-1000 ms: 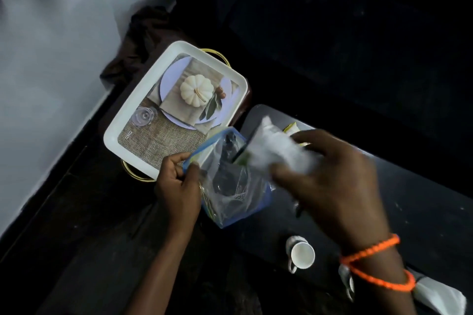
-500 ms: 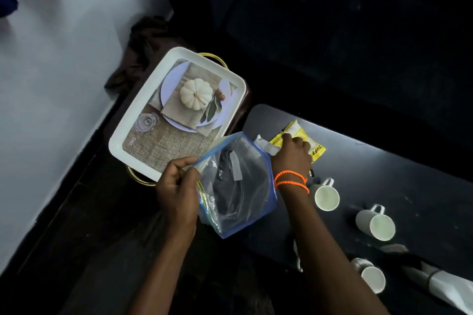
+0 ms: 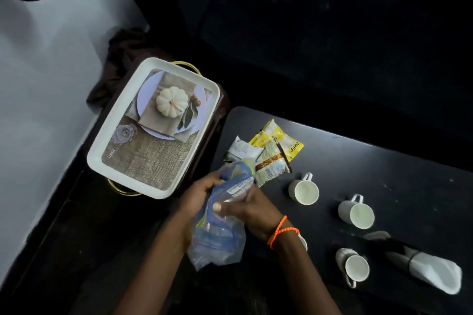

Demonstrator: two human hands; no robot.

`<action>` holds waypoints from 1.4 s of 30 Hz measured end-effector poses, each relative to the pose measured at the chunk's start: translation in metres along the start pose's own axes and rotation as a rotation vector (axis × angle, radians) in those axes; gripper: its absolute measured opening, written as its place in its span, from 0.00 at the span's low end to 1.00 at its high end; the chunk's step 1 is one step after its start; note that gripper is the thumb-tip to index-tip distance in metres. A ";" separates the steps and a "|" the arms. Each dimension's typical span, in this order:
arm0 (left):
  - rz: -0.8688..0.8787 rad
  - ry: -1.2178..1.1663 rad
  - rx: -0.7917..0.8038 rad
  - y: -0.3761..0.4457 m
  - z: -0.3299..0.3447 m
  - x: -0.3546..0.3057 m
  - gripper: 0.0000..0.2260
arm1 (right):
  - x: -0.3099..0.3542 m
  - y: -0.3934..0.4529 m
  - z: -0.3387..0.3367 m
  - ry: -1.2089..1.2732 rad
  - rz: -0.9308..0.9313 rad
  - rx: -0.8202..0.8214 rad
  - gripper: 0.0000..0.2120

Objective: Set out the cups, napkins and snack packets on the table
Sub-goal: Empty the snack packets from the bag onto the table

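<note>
Both my hands hold a clear plastic bag with a blue zip edge (image 3: 217,235) over the table's near left corner. My left hand (image 3: 199,195) grips its left side and my right hand (image 3: 249,208), with orange wristbands, grips its right side. Just beyond the bag, three snack packets lie in a loose pile on the black table (image 3: 384,169): a white one (image 3: 242,151), a yellow one (image 3: 281,140) and a green-brown one (image 3: 272,165). Three white cups (image 3: 304,190) (image 3: 357,212) (image 3: 354,267) stand to the right. A rolled white napkin (image 3: 432,272) lies at the far right.
A white tray with a printed pumpkin picture (image 3: 112,146) rests on a dark stand left of the table, with gold handles. A brown cloth (image 3: 120,59) is bunched behind it against the white wall (image 3: 38,84). Dark furniture fills the background.
My right hand left the packets on the table and came back to the bag. Both hands now crumple the bag, which has dropped lower and nearer to me.
</note>
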State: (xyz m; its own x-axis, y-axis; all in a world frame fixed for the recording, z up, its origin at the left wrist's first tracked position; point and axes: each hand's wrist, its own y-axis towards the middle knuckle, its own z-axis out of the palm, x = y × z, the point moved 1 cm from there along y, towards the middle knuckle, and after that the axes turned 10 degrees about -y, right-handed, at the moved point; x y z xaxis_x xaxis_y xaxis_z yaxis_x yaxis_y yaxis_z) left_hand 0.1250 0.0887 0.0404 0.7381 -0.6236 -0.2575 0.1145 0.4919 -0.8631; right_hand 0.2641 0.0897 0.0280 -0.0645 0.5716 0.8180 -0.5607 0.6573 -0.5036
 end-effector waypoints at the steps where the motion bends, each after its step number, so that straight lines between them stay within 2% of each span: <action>1: 0.062 0.099 -0.010 0.002 0.006 0.003 0.10 | -0.001 -0.004 -0.005 0.021 0.009 -0.054 0.15; 3: 0.285 0.410 -0.030 0.004 0.015 0.001 0.09 | 0.002 -0.011 -0.022 0.006 0.034 -0.227 0.13; 5: 0.578 0.730 -0.120 0.003 0.025 -0.010 0.08 | 0.010 -0.017 -0.046 0.029 0.067 -0.454 0.12; 7: 0.787 0.918 -0.247 0.001 0.039 -0.022 0.07 | 0.019 -0.022 -0.075 0.211 0.084 -0.666 0.12; 8: 0.770 0.949 -0.242 0.005 0.048 -0.023 0.10 | 0.023 -0.025 -0.089 0.367 0.062 -0.720 0.13; 9: 0.634 0.920 -0.159 0.008 0.061 -0.021 0.13 | 0.027 -0.027 -0.101 0.505 0.028 -0.738 0.16; 10: 0.394 0.817 -0.023 0.012 0.074 -0.012 0.17 | 0.030 -0.029 -0.109 0.580 0.002 -0.742 0.18; 11: 0.136 0.676 0.113 0.016 0.087 0.000 0.21 | 0.033 -0.031 -0.114 0.554 -0.012 -0.750 0.18; 12: -0.049 0.551 0.209 0.018 0.101 0.015 0.25 | 0.033 -0.035 -0.118 0.422 -0.010 -0.781 0.15; 13: -0.146 0.466 0.282 0.020 0.116 0.031 0.27 | 0.032 -0.041 -0.124 0.200 0.001 -0.837 0.10; 15: -0.139 0.420 0.355 0.028 0.144 0.059 0.26 | 0.031 -0.055 -0.137 -0.297 -0.021 -0.935 0.03; 16: -0.099 0.429 0.347 0.031 0.159 0.072 0.23 | 0.032 -0.063 -0.146 -0.501 -0.038 -0.972 0.04; 18: -0.005 0.442 0.223 0.041 0.183 0.096 0.16 | 0.039 -0.085 -0.167 -0.779 -0.073 -0.965 0.06; 19: 0.050 0.464 0.147 0.048 0.192 0.107 0.15 | 0.044 -0.098 -0.179 -0.839 -0.093 -0.925 0.07; 21: 0.172 0.538 0.058 0.055 0.211 0.125 0.14 | 0.052 -0.130 -0.210 -0.728 -0.081 -0.808 0.11; 24: 0.378 0.704 -0.001 0.060 0.243 0.148 0.12 | 0.058 -0.189 -0.249 -0.535 -0.007 -0.698 0.31; 26: 0.411 0.859 0.063 0.060 0.272 0.174 0.15 | 0.056 -0.220 -0.261 -0.581 -0.017 -0.724 0.47; 28: 0.321 1.025 0.194 0.056 0.307 0.214 0.17 | 0.046 -0.240 -0.270 -0.753 0.017 -0.756 0.56; 30: 0.137 1.046 0.326 0.048 0.337 0.257 0.15 | 0.031 -0.259 -0.282 -0.843 0.038 -0.913 0.51; 32: -0.062 0.985 0.418 0.036 0.360 0.292 0.09 | 0.012 -0.289 -0.298 -0.759 -0.007 -1.171 0.41; 34: -0.156 1.038 0.486 0.032 0.374 0.321 0.07 | -0.011 -0.326 -0.313 -0.667 -0.063 -1.364 0.31; 35: -0.137 1.113 0.507 0.032 0.378 0.336 0.06 | -0.022 -0.345 -0.320 -0.660 -0.069 -1.461 0.28; 37: 0.021 1.258 0.517 0.037 0.380 0.368 0.03 | -0.045 -0.385 -0.334 -0.665 -0.031 -1.684 0.26; 40: 0.134 1.177 0.458 0.035 0.376 0.408 0.08 | -0.073 -0.442 -0.346 -0.697 0.083 -1.979 0.29; 42: 0.141 1.149 0.448 0.034 0.374 0.427 0.08 | -0.089 -0.472 -0.352 -0.736 0.140 -2.080 0.30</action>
State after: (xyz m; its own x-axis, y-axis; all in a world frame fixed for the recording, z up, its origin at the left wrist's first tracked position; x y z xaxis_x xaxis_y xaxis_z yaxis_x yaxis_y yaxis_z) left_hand 0.6932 0.0666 0.0639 -0.2218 -0.6081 -0.7623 0.4647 0.6213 -0.6308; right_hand 0.8254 -0.0980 0.0951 -0.5036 0.7444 0.4385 0.8573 0.3679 0.3600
